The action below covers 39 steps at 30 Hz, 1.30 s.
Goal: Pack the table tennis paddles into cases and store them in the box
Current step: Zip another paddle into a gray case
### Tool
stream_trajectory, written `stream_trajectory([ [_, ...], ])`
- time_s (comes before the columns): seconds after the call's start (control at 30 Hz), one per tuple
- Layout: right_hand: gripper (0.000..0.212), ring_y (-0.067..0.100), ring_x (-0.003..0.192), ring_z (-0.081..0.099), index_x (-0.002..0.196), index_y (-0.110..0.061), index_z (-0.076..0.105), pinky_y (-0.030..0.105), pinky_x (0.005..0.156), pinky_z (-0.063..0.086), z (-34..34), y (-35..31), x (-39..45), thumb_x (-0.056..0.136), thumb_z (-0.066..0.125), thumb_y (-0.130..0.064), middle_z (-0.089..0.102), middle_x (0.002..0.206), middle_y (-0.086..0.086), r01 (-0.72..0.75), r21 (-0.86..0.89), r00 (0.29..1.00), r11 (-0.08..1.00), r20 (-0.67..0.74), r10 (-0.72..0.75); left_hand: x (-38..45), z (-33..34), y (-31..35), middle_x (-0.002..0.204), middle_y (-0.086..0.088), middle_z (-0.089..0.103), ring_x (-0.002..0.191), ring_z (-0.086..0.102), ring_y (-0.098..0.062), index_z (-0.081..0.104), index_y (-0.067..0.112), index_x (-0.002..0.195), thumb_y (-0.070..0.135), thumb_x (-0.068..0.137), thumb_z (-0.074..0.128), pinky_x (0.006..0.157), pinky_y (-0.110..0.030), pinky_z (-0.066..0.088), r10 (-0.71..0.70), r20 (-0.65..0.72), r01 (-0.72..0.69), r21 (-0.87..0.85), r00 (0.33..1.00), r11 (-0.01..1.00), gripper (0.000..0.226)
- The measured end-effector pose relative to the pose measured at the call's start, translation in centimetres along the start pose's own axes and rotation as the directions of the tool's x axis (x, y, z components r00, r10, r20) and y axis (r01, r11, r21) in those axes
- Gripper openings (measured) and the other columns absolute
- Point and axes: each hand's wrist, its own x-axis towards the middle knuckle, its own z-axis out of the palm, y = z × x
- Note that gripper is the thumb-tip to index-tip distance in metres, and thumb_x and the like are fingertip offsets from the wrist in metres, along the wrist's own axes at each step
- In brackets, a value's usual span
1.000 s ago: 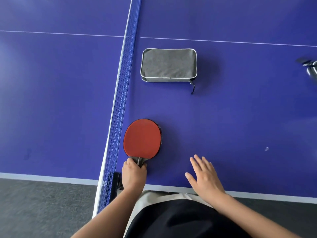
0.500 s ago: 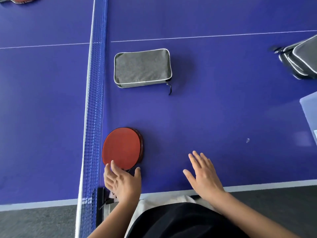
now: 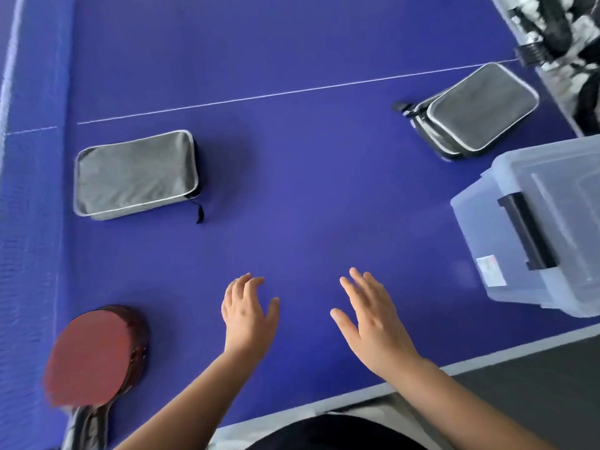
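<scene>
A red-faced paddle [image 3: 92, 355] lies flat at the near left of the blue table [image 3: 308, 196], its handle pointing toward me; it looks like a stack of paddles. A grey zipped case [image 3: 134, 175] lies farther back on the left. More grey cases [image 3: 474, 110] are stacked at the far right. A translucent lidded plastic box [image 3: 548, 228] stands on the right. My left hand [image 3: 248, 311] hovers open over the table, right of the paddle and apart from it. My right hand [image 3: 373, 316] is open beside it, holding nothing.
The net [image 3: 29, 222] runs along the left edge of view. The table's near edge with its white line [image 3: 470, 365] crosses the bottom right, with dark floor beyond. Cluttered black-and-white items [image 3: 558, 37] sit past the far right corner.
My left hand has let go of the paddle handle and moved right, away from it. The view has swung right, bringing the plastic box and stacked cases in.
</scene>
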Motion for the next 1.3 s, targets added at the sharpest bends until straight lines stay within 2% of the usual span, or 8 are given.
stream_trajectory([
  [0.13, 0.055, 0.032, 0.144, 0.031, 0.144, -0.015, 0.042, 0.046, 0.112, 0.031, -6.5, 6.4, 2.1, 0.098, 0.043, -0.047, 0.035, 0.155, 0.008, 0.041, -0.059, 0.987, 0.997, -0.154, -0.049, 2.6, 4.3, 7.8, 0.148, -0.004, 0.046, 0.143, 0.031, -0.024, 0.059, 0.015, 0.132, 0.027, 0.093, 0.063, 0.117, -0.041, 0.026, 0.129, 0.102, -0.128, -0.014, 0.986, 0.992, 0.04],
  [0.27, 0.057, 0.033, 0.144, 0.03, 0.143, -0.013, 0.043, 0.046, 0.113, 0.031, -13.4, 12.7, 5.0, 0.093, 0.061, -0.033, 0.036, 0.154, 0.008, 0.006, -0.084, 0.949, 0.996, -0.313, -0.032, 5.2, 7.0, 15.9, 0.145, -0.003, 0.05, 0.139, 0.038, -0.024, 0.059, 0.014, 0.132, 0.024, 0.094, 0.062, 0.115, -0.043, 0.032, 0.244, 0.124, -0.241, -0.038, 0.962, 0.97, 0.039],
  [0.4, 0.052, 0.039, 0.138, 0.036, 0.138, -0.009, 0.047, 0.052, 0.11, 0.037, -18.6, 18.8, 9.0, 0.094, 0.052, -0.035, 0.043, 0.148, 0.013, -0.031, -0.124, 0.909, 0.992, -0.417, -0.024, 8.7, 9.0, 23.6, 0.138, -0.002, 0.053, 0.133, 0.043, -0.021, 0.06, 0.016, 0.129, 0.024, 0.095, 0.061, 0.111, -0.039, 0.035, 0.344, 0.137, -0.338, -0.066, 0.929, 0.939, 0.035],
  [0.63, 0.053, 0.042, 0.135, 0.038, 0.129, -0.006, 0.058, 0.06, 0.107, 0.035, -21.8, 24.4, 15.0, 0.092, 0.046, -0.042, 0.048, 0.144, 0.014, -0.061, -0.172, 0.921, 0.983, -0.389, -0.011, 16.6, 12.6, 33.9, 0.133, -0.001, 0.055, 0.125, 0.048, -0.022, 0.06, 0.016, 0.127, 0.027, 0.094, 0.062, 0.106, -0.039, 0.04, 0.399, 0.143, -0.387, -0.105, 0.906, 0.916, 0.036],
  [0.83, 0.036, 0.033, 0.126, 0.051, 0.111, -0.016, 0.07, 0.058, 0.113, 0.024, -21.1, 25.2, 15.9, 0.093, 0.047, -0.038, 0.061, 0.129, 0.003, -0.08, -0.196, 0.917, 0.977, -0.399, -0.005, 21.7, 17.0, 40.5, 0.131, 0.0, 0.05, 0.123, 0.048, -0.019, 0.051, 0.021, 0.133, 0.045, 0.09, 0.063, 0.097, -0.039, 0.046, 0.225, 0.206, -0.188, -0.186, 0.952, 0.964, 0.051],
  [0.97, 0.03, 0.03, 0.122, 0.054, 0.105, -0.02, 0.07, 0.058, 0.114, 0.023, -21.0, 25.4, 15.9, 0.093, 0.047, -0.034, 0.063, 0.123, -0.001, -0.076, -0.175, 0.911, 0.982, -0.413, -0.003, 24.7, 20.4, 43.6, 0.132, -0.001, 0.046, 0.123, 0.049, -0.022, 0.041, 0.02, 0.139, 0.059, 0.081, 0.067, 0.095, -0.046, 0.048, -0.008, 0.294, 0.084, -0.246, 0.956, 0.966, 0.074],
  [1.1, 0.028, 0.029, 0.122, 0.054, 0.103, -0.021, 0.071, 0.058, 0.113, 0.024, -21.0, 25.5, 16.0, 0.094, 0.048, -0.034, 0.063, 0.123, -0.001, -0.07, -0.159, 0.917, 0.985, -0.4, 0.001, 26.8, 22.8, 45.4, 0.118, 0.0, 0.045, 0.111, 0.056, -0.027, 0.042, 0.018, 0.12, 0.063, 0.072, 0.073, 0.09, -0.048, 0.05, -0.23, 0.285, 0.322, -0.333, 0.93, 0.886, 0.073],
  [1.3, 0.026, 0.028, 0.122, 0.053, 0.101, -0.022, 0.071, 0.057, 0.113, 0.025, -21.1, 25.5, 15.9, 0.093, 0.049, -0.033, 0.063, 0.122, -0.002, -0.073, -0.153, 0.922, 0.986, -0.387, 0.009, 27.3, 24.1, 46.1, 0.111, 0.001, 0.045, 0.102, 0.057, -0.027, 0.046, 0.017, 0.107, 0.058, 0.073, 0.075, 0.087, -0.048, 0.051, -0.255, 0.212, 0.319, -0.377, 0.944, 0.87, 0.061],
])
